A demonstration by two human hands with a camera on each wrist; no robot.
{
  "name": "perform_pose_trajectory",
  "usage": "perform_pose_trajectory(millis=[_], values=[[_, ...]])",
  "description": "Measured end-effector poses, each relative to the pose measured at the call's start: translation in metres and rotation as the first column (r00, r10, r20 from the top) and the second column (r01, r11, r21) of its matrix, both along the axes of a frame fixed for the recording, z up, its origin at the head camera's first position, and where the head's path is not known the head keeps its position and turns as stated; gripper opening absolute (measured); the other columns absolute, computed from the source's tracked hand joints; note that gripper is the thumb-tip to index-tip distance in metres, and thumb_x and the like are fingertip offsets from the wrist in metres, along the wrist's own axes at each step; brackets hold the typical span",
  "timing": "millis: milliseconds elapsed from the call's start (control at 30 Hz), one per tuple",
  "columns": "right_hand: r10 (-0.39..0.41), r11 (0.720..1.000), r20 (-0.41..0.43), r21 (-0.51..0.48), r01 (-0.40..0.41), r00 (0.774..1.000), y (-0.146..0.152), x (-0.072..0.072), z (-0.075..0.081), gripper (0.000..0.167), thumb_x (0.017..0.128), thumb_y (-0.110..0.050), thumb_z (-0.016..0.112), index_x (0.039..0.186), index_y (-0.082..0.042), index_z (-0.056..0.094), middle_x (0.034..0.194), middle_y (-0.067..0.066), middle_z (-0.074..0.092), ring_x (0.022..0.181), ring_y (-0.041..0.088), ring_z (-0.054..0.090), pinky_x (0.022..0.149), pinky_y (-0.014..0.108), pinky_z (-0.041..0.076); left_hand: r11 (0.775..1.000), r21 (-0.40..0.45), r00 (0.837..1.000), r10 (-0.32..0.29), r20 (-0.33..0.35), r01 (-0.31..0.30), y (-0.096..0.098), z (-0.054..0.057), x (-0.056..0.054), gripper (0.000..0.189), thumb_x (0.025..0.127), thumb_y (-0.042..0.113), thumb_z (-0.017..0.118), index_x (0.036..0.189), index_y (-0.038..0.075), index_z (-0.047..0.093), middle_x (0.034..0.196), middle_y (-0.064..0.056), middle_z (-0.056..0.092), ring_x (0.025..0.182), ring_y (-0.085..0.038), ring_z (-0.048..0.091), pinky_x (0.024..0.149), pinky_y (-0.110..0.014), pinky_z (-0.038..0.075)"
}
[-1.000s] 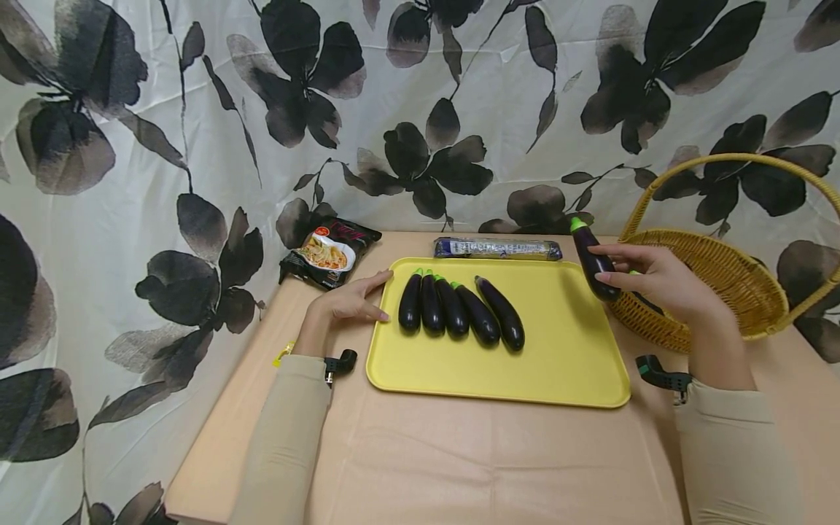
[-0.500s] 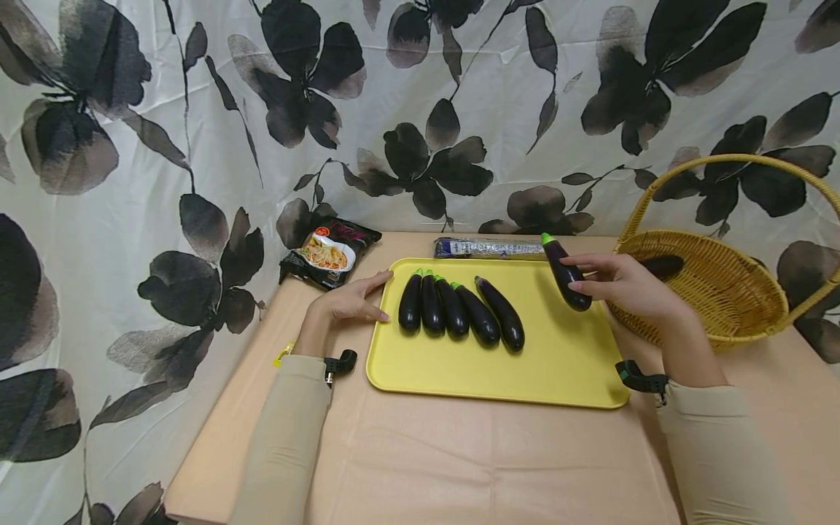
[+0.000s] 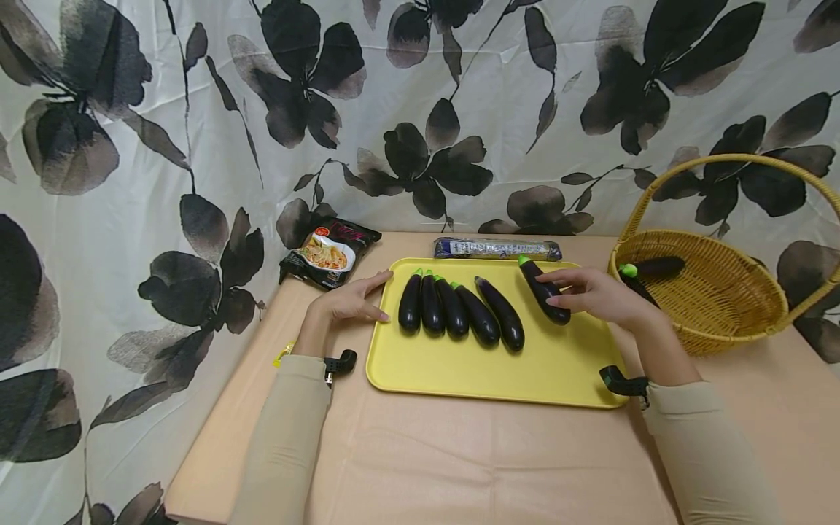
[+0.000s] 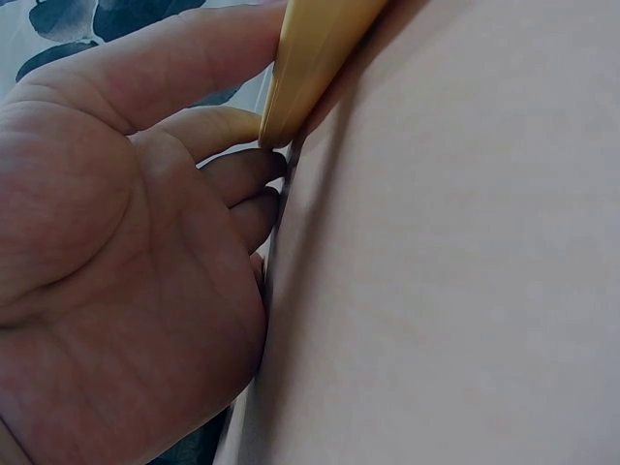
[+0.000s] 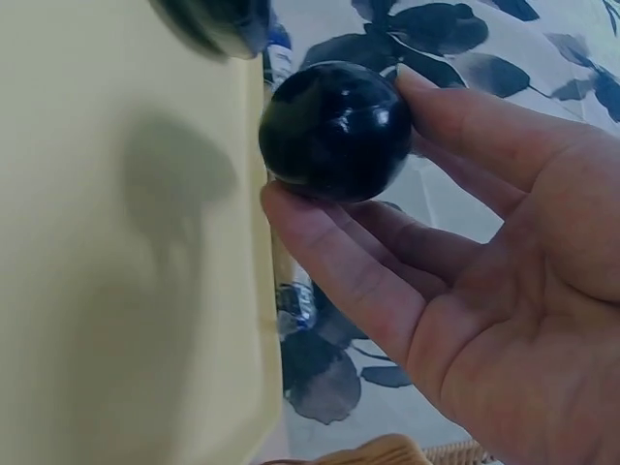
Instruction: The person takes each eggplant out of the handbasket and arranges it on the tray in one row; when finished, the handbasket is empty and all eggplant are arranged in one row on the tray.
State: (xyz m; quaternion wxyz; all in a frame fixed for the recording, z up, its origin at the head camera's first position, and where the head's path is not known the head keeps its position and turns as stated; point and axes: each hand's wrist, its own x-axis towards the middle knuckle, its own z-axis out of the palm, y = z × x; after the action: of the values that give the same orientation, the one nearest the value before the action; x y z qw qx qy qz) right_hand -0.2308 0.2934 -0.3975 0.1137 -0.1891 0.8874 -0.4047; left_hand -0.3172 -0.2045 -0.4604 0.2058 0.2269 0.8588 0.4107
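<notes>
My right hand (image 3: 587, 294) pinches a dark purple eggplant (image 3: 540, 290) between thumb and fingers over the right part of the yellow tray (image 3: 459, 379). Its green stem end points to the back left; in the right wrist view, the rounded end of the eggplant (image 5: 334, 131) faces the camera. Several more eggplants (image 3: 454, 310) lie side by side on the tray's left half, stems toward the back. My left hand (image 3: 348, 301) touches the tray's left edge with thumb and fingers extended. In the left wrist view, the fingertips meet the tray's rim (image 4: 315, 58) close to the tabletop.
A yellow wicker basket (image 3: 735, 292) with a tall handle stands right of the tray, with eggplants (image 3: 659, 267) inside. Behind the tray lies a long blue-and-silver packet (image 3: 497, 249). A black food packet (image 3: 331, 251) lies at the back left, by the floral cloth (image 3: 420, 109).
My right hand has carried the eggplant leftward from beside the basket, lowering it over the tray near the other eggplants. The left hand has stayed at the tray's edge.
</notes>
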Motion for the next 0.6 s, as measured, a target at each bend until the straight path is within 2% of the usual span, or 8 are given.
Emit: perform_pose_trajectory(millis=[133,233,367,600], values=[[0.029,1.0,0.004,0.004,-0.029,1.0,-0.004,-0.004,-0.007,0.049,0.1,-0.023,0.071,0.146,-0.011,0.061,0.141,0.019,0.061,0.121,0.032,0.058,0.087,0.026,0.054,1.0,-0.008,1.0,0.01,0.003,-0.01,0.0,0.0,-0.001,0.113,0.078,0.023,0.092,0.168,0.017,0.023,0.176,-0.003,0.013,0.164,-0.023,0.003,0.133,-0.046,0.004],[0.055,0.998,-0.006,-0.001,-0.055,0.998,-0.005,-0.007,-0.011,0.048,0.1,-0.021,0.071,0.145,-0.01,0.062,0.143,0.019,0.061,0.128,0.035,0.057,0.089,0.024,0.054,1.0,-0.008,1.0,0.018,0.007,-0.018,0.0,-0.001,-0.001,0.113,0.078,0.024,0.092,0.168,0.017,0.023,0.176,-0.002,0.013,0.164,-0.023,0.003,0.133,-0.046,0.004],[0.079,0.997,0.006,-0.006,-0.079,0.997,-0.008,-0.01,-0.015,0.049,0.1,-0.02,0.071,0.145,-0.006,0.061,0.146,0.023,0.059,0.13,0.038,0.057,0.088,0.024,0.055,1.0,-0.012,1.0,0.02,0.007,-0.02,0.0,-0.001,-0.002,0.113,0.078,0.024,0.092,0.168,0.018,0.023,0.176,-0.002,0.013,0.164,-0.023,0.003,0.133,-0.046,0.004],[0.093,0.996,0.039,0.001,-0.093,0.995,-0.011,-0.013,-0.019,0.049,0.099,-0.017,0.072,0.145,-0.004,0.061,0.145,0.024,0.059,0.106,0.026,0.062,0.081,0.027,0.057,1.0,0.003,1.0,0.018,0.023,-0.018,0.002,0.0,-0.001,0.113,0.078,0.022,0.091,0.168,0.016,0.023,0.176,-0.003,0.012,0.164,-0.023,0.002,0.133,-0.047,0.004]])
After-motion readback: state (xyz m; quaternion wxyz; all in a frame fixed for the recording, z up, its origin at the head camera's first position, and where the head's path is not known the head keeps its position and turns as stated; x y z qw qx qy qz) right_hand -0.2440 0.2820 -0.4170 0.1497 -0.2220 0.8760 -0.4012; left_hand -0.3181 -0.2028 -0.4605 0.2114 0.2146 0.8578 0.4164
